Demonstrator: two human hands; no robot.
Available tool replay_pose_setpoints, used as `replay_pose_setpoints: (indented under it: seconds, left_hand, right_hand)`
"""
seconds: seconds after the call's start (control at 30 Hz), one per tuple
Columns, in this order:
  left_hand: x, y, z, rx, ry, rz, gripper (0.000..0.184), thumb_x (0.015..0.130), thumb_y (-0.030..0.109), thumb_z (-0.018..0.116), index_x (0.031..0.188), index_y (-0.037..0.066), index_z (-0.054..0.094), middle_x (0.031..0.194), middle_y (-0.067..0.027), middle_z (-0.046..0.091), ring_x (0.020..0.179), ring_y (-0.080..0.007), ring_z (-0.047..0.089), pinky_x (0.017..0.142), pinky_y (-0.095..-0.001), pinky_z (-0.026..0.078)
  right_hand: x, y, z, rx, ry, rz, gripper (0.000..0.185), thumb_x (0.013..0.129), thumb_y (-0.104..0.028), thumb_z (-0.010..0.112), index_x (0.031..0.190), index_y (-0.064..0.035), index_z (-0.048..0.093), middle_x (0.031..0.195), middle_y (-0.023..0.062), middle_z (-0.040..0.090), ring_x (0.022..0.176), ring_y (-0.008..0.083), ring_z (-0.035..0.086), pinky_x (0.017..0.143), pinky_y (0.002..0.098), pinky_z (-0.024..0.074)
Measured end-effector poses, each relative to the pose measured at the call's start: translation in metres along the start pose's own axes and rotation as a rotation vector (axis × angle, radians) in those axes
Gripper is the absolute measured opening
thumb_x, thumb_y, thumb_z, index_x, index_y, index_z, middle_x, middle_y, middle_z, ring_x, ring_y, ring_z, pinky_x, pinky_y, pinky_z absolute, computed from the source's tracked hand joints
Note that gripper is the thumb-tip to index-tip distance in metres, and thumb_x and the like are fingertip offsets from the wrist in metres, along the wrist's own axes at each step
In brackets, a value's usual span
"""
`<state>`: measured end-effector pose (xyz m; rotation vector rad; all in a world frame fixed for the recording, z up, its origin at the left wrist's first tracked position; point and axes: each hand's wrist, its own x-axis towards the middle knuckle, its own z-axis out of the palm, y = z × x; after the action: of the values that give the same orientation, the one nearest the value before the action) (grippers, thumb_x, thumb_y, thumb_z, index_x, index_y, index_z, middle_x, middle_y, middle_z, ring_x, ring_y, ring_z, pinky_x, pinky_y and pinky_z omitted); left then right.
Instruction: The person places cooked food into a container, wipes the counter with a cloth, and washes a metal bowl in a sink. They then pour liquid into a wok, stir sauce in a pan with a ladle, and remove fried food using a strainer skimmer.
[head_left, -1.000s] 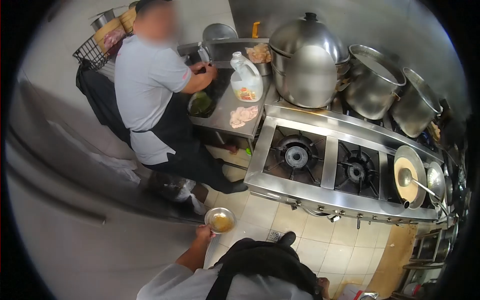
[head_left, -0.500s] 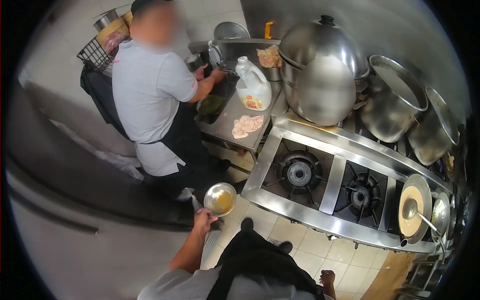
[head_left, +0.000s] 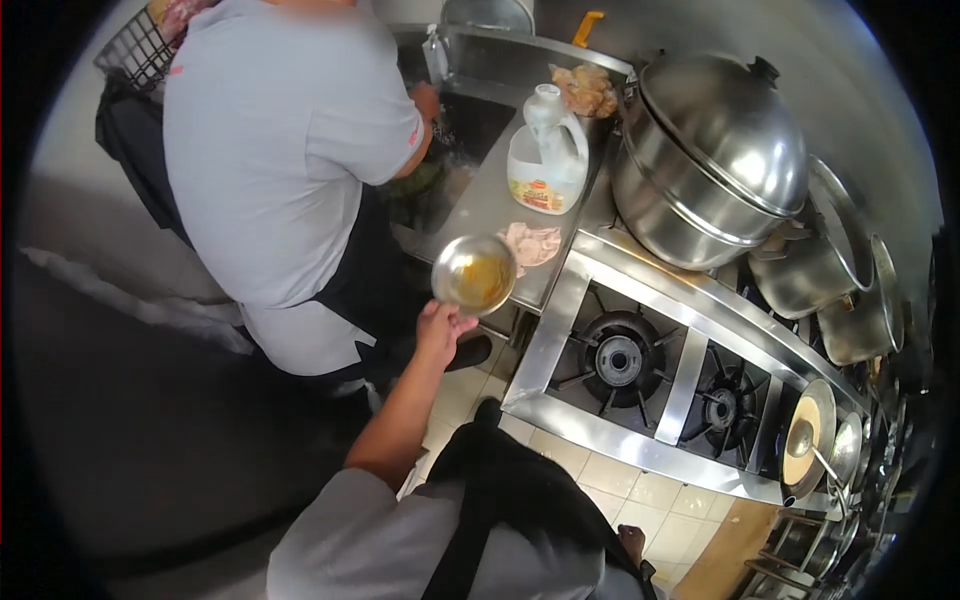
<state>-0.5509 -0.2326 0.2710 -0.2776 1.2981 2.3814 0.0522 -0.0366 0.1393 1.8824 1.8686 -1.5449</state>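
Head view: our left hand (head_left: pixel 442 328) grips the bowl (head_left: pixel 450 268) by its rim, near the counter (head_left: pixel 478 212); we should hold it level; whether our right hand (head_left: pixel 632 543) is closed we cannot tell

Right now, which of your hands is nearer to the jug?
Left. The left hand, holding the bowl, is out toward the counter where the jug stands; the right hand is low and farther back from it.
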Motion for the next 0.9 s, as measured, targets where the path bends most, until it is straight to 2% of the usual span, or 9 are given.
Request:
replay_pose_setpoints:
  seconds: [0.2, 0.33, 0.43, 0.47, 0.5, 0.6, 0.77, 0.83, 0.9]
  left_hand:
    - [0.06, 0.023, 0.035, -0.003, -0.049, -0.009, 0.01, 0.078, 0.002, 0.051, 0.088, 0.002, 0.047, 0.082, -0.0111, 0.059, 0.066, -0.0231, 0.062, 0.064, -0.0385, 0.057]
    - [0.09, 0.026, 0.046, -0.003, 0.015, 0.029, 0.014, 0.079, 0.001, 0.05, 0.092, 0.0, 0.047, 0.085, -0.014, 0.059, 0.069, -0.0259, 0.063, 0.065, -0.0384, 0.057]
    - [0.116, 0.023, 0.047, -0.014, 0.118, 0.047, 0.019, 0.079, 0.0, 0.051, 0.096, -0.001, 0.045, 0.088, -0.0154, 0.059, 0.07, -0.0277, 0.063, 0.065, -0.0391, 0.057]
    - [0.123, 0.027, 0.051, -0.011, 0.173, 0.058, 0.022, 0.079, -0.001, 0.052, 0.098, -0.001, 0.043, 0.089, -0.016, 0.058, 0.07, -0.0286, 0.063, 0.064, -0.0397, 0.058]
    - [0.13, 0.031, 0.055, -0.017, 0.186, 0.054, 0.025, 0.079, -0.002, 0.053, 0.101, 0.0, 0.041, 0.091, -0.0165, 0.058, 0.069, -0.0291, 0.063, 0.064, -0.0408, 0.058]
    - [0.159, 0.037, 0.062, 0.027, 0.184, 0.101, 0.022, 0.081, 0.0, 0.053, 0.1, 0.0, 0.042, 0.091, -0.0163, 0.058, 0.069, -0.0289, 0.064, 0.064, -0.0404, 0.058]
    - [0.216, 0.049, 0.076, 0.047, 0.288, 0.081, 0.026, 0.083, 0.0, 0.05, 0.108, -0.002, 0.043, 0.094, -0.0172, 0.058, 0.071, -0.0276, 0.064, 0.065, -0.0394, 0.058]
    - [0.238, 0.052, 0.076, 0.067, 0.313, 0.08, 0.028, 0.084, 0.0, 0.048, 0.112, -0.003, 0.043, 0.095, -0.0176, 0.058, 0.072, -0.0272, 0.064, 0.066, -0.0392, 0.058]
    - [0.269, 0.056, 0.079, 0.046, 0.373, 0.056, 0.028, 0.085, 0.002, 0.048, 0.113, -0.002, 0.042, 0.098, -0.0178, 0.057, 0.073, -0.0268, 0.063, 0.065, -0.0377, 0.059]
  right_hand:
    - [-0.013, -0.036, 0.046, 0.293, 0.006, 0.009, 0.02, 0.08, -0.016, 0.062, 0.089, 0.0007, 0.055, 0.062, 0.0091, 0.057, 0.042, 0.0156, 0.052, 0.034, 0.0269, 0.0415]
    - [-0.016, -0.046, 0.054, 0.072, 0.05, 0.01, 0.017, 0.081, -0.014, 0.064, 0.09, -0.0021, 0.055, 0.065, 0.0099, 0.058, 0.043, 0.0169, 0.052, 0.034, 0.0272, 0.0405]
    - [-0.001, -0.036, 0.049, 0.113, -0.012, -0.024, 0.017, 0.082, -0.014, 0.064, 0.09, -0.0019, 0.055, 0.064, 0.0098, 0.059, 0.049, 0.0157, 0.055, 0.037, 0.0279, 0.0418]
    - [-0.012, -0.06, 0.047, -0.043, 0.003, -0.017, 0.019, 0.081, -0.015, 0.065, 0.09, -0.0016, 0.054, 0.065, 0.0102, 0.06, 0.049, 0.0157, 0.055, 0.038, 0.0281, 0.0423]
    - [0.005, -0.041, 0.044, -0.083, -0.04, -0.018, 0.022, 0.079, -0.016, 0.068, 0.088, -0.0012, 0.055, 0.064, 0.0095, 0.06, 0.05, 0.0154, 0.056, 0.04, 0.0286, 0.0436]
    - [0.02, -0.038, 0.05, 0.096, 0.034, 0.025, 0.024, 0.076, -0.015, 0.07, 0.088, -0.0005, 0.055, 0.062, 0.0092, 0.059, 0.048, 0.015, 0.056, 0.04, 0.0284, 0.0439]
    - [0.014, -0.055, 0.048, -0.027, -0.047, -0.048, 0.023, 0.079, -0.021, 0.068, 0.089, -0.0033, 0.057, 0.06, 0.0097, 0.059, 0.049, 0.0152, 0.056, 0.039, 0.0277, 0.043]
    - [0.022, -0.049, 0.049, -0.064, -0.014, -0.062, 0.023, 0.075, -0.02, 0.065, 0.083, 0.0014, 0.063, 0.064, 0.0136, 0.064, 0.054, 0.0214, 0.063, 0.051, 0.0322, 0.051]
    - [0.014, -0.048, 0.049, -0.238, 0.013, -0.121, 0.027, 0.08, -0.027, 0.064, 0.093, -0.0028, 0.061, 0.061, 0.011, 0.06, 0.053, 0.0189, 0.058, 0.049, 0.0324, 0.0468]
